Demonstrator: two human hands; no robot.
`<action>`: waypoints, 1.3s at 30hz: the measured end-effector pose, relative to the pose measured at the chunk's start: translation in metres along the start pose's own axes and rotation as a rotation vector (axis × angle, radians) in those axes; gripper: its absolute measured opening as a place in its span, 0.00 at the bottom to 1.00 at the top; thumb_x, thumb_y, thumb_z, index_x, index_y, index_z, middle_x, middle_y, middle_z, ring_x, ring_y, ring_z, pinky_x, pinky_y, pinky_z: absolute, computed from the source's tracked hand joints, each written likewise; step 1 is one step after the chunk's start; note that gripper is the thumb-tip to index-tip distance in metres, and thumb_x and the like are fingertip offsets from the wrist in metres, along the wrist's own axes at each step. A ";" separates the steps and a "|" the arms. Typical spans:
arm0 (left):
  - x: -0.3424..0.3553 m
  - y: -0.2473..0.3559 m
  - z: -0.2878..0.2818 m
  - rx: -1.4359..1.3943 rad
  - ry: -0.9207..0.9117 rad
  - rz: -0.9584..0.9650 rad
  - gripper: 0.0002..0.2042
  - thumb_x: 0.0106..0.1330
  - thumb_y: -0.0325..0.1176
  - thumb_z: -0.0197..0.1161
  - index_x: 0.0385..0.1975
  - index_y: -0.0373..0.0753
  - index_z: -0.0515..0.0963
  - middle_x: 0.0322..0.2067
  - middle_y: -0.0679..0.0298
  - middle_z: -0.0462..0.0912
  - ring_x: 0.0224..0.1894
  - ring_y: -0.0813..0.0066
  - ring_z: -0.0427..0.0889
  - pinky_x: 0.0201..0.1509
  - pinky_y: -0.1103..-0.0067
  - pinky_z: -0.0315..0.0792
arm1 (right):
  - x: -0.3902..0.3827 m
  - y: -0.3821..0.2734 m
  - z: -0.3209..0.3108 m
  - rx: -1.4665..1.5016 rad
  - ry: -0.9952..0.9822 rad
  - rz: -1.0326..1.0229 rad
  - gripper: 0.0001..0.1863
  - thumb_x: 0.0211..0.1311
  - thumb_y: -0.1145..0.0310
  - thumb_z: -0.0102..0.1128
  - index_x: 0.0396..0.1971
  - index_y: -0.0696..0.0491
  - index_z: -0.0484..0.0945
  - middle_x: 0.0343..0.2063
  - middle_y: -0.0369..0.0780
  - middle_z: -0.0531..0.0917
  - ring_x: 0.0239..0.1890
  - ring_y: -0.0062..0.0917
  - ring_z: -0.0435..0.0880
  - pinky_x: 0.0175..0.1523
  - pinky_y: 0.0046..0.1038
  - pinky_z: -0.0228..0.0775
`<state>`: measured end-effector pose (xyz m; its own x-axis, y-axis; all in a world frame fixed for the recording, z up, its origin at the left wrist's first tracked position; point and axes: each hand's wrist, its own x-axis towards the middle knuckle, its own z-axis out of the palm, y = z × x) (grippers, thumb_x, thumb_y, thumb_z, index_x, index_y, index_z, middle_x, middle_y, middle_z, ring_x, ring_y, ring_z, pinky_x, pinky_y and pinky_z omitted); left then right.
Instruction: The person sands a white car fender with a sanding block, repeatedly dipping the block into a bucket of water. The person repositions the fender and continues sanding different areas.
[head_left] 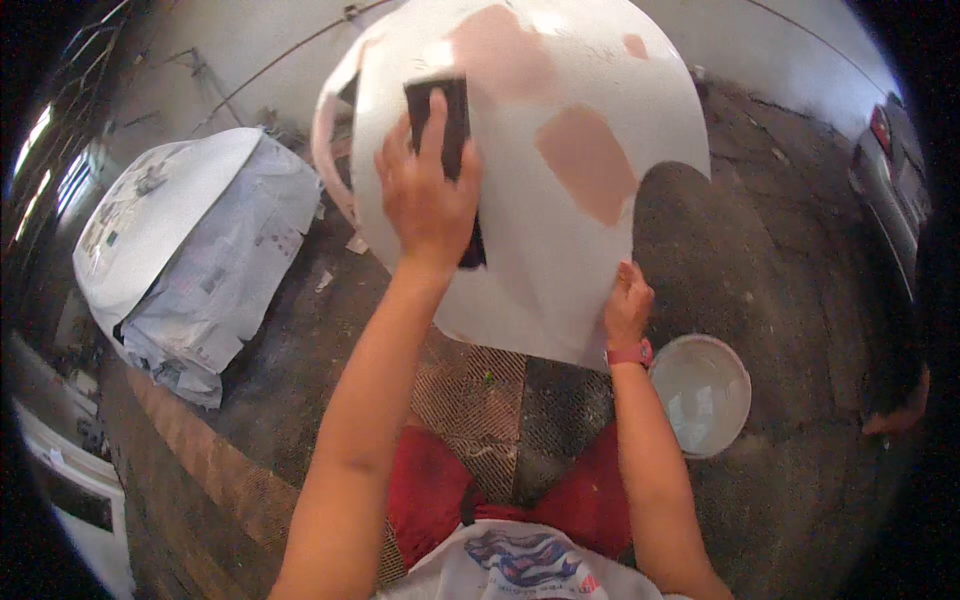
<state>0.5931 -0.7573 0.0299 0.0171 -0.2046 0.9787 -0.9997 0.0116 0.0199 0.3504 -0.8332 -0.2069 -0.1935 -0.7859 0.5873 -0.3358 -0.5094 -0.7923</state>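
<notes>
A white car fender [530, 290] stands before me, with a curved wheel-arch cutout at its right. Pinkish-brown patches mark its surface; one patch [590, 165] lies near the middle and a larger patch [500, 55] near the top. On the fender's left part, my left hand [432, 195] presses a long black sanding block [455, 105] flat, fingers around it and one stretched along it. The block's lower end shows below the palm. My right hand [627, 305] grips the fender's lower right edge beside the cutout.
A white bucket [745, 385] of cloudy water stands right of my right wrist. At left is another white panel [190, 180] with paper masking [235, 270]. Patterned mats [480, 400] lie beneath me. A dark car [895, 190] stands at far right, and a pale wall [270, 45] behind.
</notes>
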 end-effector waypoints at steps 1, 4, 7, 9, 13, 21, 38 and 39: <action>-0.013 0.003 -0.002 0.013 -0.021 0.023 0.31 0.73 0.47 0.70 0.77 0.53 0.78 0.63 0.44 0.81 0.65 0.40 0.78 0.72 0.53 0.72 | -0.002 0.003 -0.005 -0.036 -0.017 0.014 0.30 0.88 0.46 0.50 0.42 0.59 0.85 0.30 0.60 0.86 0.36 0.63 0.86 0.38 0.57 0.72; -0.006 -0.007 -0.008 0.043 -0.023 0.141 0.30 0.75 0.49 0.66 0.78 0.58 0.77 0.62 0.44 0.80 0.64 0.40 0.79 0.72 0.51 0.73 | -0.002 0.006 -0.010 -0.104 -0.025 0.016 0.29 0.88 0.47 0.50 0.41 0.59 0.85 0.29 0.59 0.85 0.35 0.63 0.85 0.38 0.57 0.72; 0.076 -0.040 0.001 0.157 -0.195 -0.017 0.30 0.78 0.55 0.64 0.75 0.47 0.79 0.62 0.41 0.85 0.64 0.39 0.81 0.74 0.58 0.71 | -0.009 -0.019 0.000 -0.026 0.028 -0.022 0.29 0.87 0.46 0.51 0.40 0.58 0.85 0.28 0.58 0.85 0.34 0.63 0.85 0.37 0.57 0.72; 0.091 -0.055 -0.002 0.029 -0.241 -0.121 0.31 0.77 0.55 0.65 0.74 0.45 0.79 0.63 0.41 0.84 0.68 0.41 0.80 0.75 0.58 0.71 | -0.006 -0.025 0.006 -0.059 -0.051 0.006 0.30 0.87 0.45 0.51 0.39 0.59 0.85 0.28 0.58 0.85 0.35 0.63 0.85 0.37 0.57 0.72; -0.008 -0.015 0.006 0.064 0.030 0.093 0.31 0.75 0.52 0.69 0.76 0.51 0.78 0.64 0.44 0.84 0.69 0.42 0.79 0.76 0.54 0.70 | 0.003 -0.012 -0.007 -0.053 -0.022 -0.003 0.32 0.87 0.43 0.50 0.38 0.59 0.85 0.27 0.59 0.84 0.34 0.64 0.85 0.37 0.57 0.73; 0.086 -0.045 -0.001 0.118 -0.199 -0.071 0.30 0.78 0.56 0.64 0.75 0.49 0.78 0.61 0.41 0.84 0.67 0.39 0.79 0.75 0.54 0.69 | -0.009 -0.024 -0.005 -0.030 -0.041 0.024 0.32 0.88 0.45 0.49 0.36 0.60 0.84 0.29 0.61 0.84 0.35 0.65 0.85 0.37 0.58 0.72; 0.054 -0.020 0.002 0.024 -0.066 -0.138 0.30 0.74 0.50 0.69 0.75 0.50 0.79 0.60 0.41 0.83 0.65 0.37 0.78 0.76 0.53 0.68 | -0.008 -0.014 0.000 -0.066 -0.056 0.034 0.31 0.88 0.47 0.50 0.39 0.61 0.85 0.28 0.60 0.85 0.34 0.65 0.84 0.38 0.58 0.72; 0.020 -0.008 0.000 -0.002 -0.033 -0.072 0.32 0.73 0.48 0.70 0.77 0.51 0.78 0.65 0.42 0.80 0.68 0.39 0.76 0.78 0.53 0.67 | -0.006 -0.007 -0.005 -0.071 -0.050 0.057 0.31 0.88 0.46 0.49 0.38 0.61 0.85 0.28 0.60 0.85 0.34 0.65 0.84 0.37 0.58 0.71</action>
<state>0.6014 -0.7611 0.0493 0.0889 -0.2371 0.9674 -0.9959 -0.0022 0.0909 0.3494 -0.8233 -0.2037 -0.1680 -0.8302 0.5315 -0.3907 -0.4389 -0.8091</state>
